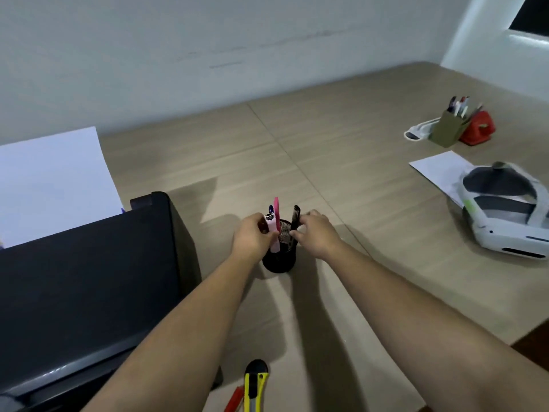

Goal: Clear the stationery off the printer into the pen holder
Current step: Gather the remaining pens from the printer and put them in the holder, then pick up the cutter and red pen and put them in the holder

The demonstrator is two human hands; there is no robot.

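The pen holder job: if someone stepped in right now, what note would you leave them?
Left hand: holding pink items at the rim of the black mesh pen holder.
Right hand: pinching a black pen, lowering it in.
Holder stands on the desk beside the printer.
Done: the visible printer top shows no stationery.
Left: release both items; a yellow cutter and a red item lie on the desk near you.

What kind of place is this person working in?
Probably a home office or study desk. A black printer loaded with white paper sits at the left, both hands are at a black mesh pen holder, and a second holder of pens stands further back.
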